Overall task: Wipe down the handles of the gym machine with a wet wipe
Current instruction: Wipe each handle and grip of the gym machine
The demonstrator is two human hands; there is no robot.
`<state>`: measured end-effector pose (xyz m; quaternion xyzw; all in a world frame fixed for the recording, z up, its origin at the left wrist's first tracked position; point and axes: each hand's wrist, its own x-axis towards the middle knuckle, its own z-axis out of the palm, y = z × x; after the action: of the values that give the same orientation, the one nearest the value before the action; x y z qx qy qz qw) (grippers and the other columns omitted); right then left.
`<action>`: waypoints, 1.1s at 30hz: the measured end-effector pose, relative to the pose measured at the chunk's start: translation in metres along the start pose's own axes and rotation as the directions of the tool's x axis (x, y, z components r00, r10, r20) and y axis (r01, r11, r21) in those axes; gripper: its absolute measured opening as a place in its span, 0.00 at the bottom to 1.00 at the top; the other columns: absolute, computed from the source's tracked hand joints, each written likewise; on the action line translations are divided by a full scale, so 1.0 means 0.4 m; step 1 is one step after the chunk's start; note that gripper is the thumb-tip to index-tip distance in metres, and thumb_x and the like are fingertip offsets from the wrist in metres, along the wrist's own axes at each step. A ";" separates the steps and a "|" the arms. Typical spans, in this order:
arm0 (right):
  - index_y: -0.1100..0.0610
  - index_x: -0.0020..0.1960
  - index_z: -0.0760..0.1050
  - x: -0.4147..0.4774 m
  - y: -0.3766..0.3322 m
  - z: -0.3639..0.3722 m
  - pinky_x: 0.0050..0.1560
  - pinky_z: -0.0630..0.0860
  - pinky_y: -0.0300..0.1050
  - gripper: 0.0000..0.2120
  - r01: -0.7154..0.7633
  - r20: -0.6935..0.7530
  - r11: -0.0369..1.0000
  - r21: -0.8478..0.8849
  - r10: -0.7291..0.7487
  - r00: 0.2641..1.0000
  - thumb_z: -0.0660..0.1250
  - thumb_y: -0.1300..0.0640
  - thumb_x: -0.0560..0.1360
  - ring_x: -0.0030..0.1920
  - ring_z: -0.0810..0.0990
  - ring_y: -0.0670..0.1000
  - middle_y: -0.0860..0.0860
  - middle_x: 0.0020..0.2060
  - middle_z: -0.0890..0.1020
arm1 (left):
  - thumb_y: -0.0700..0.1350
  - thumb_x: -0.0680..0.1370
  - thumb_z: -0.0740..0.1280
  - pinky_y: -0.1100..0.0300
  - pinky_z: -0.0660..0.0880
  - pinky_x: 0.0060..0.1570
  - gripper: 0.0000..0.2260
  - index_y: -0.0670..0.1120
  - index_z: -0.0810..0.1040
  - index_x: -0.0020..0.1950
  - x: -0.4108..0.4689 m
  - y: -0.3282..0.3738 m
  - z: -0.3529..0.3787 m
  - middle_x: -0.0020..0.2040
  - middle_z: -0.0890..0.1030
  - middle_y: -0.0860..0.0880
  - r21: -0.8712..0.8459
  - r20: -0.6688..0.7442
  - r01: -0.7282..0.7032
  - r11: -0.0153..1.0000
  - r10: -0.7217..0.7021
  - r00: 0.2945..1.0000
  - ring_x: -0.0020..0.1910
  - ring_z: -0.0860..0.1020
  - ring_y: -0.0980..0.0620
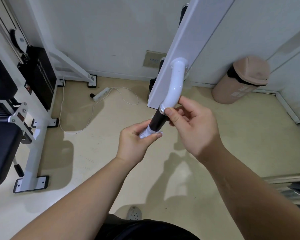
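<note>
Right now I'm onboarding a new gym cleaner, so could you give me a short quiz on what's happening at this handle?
1. True or false: the wet wipe is bunched at the lower end of the black grip.
2. Fill in: the right hand pinches the grip's top, at the ___ collar.
3. Which hand holds the wipe? A) left hand B) right hand C) neither
Key: 1 true; 2 metal; 3 A.
</note>
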<state>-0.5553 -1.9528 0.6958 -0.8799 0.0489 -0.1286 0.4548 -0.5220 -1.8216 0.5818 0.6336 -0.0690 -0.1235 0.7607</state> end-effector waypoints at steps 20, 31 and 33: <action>0.49 0.52 0.81 -0.004 0.007 -0.010 0.45 0.79 0.65 0.07 -0.025 -0.005 0.998 0.056 0.025 1.000 0.70 0.49 0.75 0.39 0.78 0.64 0.63 0.35 0.79 | 0.35 0.75 0.75 0.72 0.71 0.41 0.18 0.44 0.83 0.64 -0.003 0.051 0.031 0.42 0.81 0.47 -0.010 0.003 -0.091 0.996 0.091 0.996 0.34 0.74 0.69; 0.47 0.53 0.82 -0.006 0.009 -0.006 0.45 0.78 0.65 0.09 -0.055 -0.030 0.998 0.036 0.056 0.998 0.70 0.47 0.75 0.39 0.76 0.66 0.67 0.37 0.76 | 0.32 0.73 0.76 0.50 0.76 0.68 0.20 0.48 0.83 0.63 -0.018 -0.020 0.010 0.61 0.85 0.52 0.025 -0.062 0.027 0.999 -0.025 0.998 0.62 0.82 0.56; 0.47 0.53 0.82 -0.009 0.008 -0.004 0.45 0.78 0.65 0.08 -0.059 -0.038 0.998 0.038 0.061 0.997 0.69 0.48 0.76 0.39 0.76 0.66 0.65 0.37 0.76 | 0.31 0.76 0.72 0.53 0.73 0.71 0.24 0.46 0.78 0.70 -0.021 -0.008 0.022 0.67 0.82 0.51 0.044 -0.035 -0.019 0.999 0.021 0.999 0.67 0.78 0.57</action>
<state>-0.5589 -1.9552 0.6933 -0.8670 0.0817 -0.1328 0.4734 -0.5327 -1.8282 0.5806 0.6515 -0.0647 -0.1030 0.7489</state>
